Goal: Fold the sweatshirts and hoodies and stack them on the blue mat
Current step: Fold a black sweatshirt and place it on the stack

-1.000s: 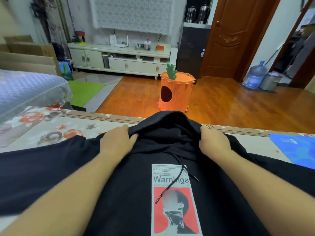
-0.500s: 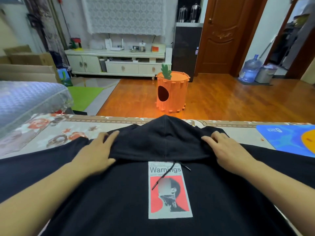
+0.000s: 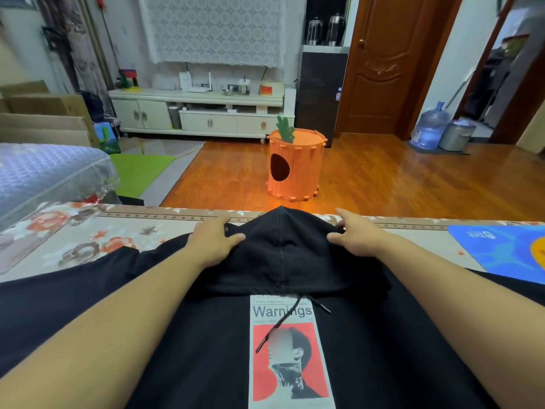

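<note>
A black hoodie (image 3: 368, 335) lies front up on the floral-covered table (image 3: 88, 240), its hood (image 3: 283, 249) spread flat toward the far edge. A "Warnings" print (image 3: 290, 352) and the drawstrings show on the chest. My left hand (image 3: 213, 240) pinches the hood's left edge, thumb on top of the fabric. At the hood's right edge my right hand (image 3: 355, 236) pinches it the same way. The blue mat (image 3: 501, 249) lies on the table at the right, with one black sleeve reaching its near edge.
An orange carrot-shaped stool (image 3: 295, 163) stands on the wooden floor just beyond the table's far edge. A sofa with a blue cover (image 3: 44, 175) is at the left. A white TV cabinet (image 3: 200, 113), a water jug (image 3: 429, 128) and a door are farther back.
Both hands have slid from the hoodie's shoulders forward to the hood's side edges and now pinch them. The hood lies flatter and more spread out.
</note>
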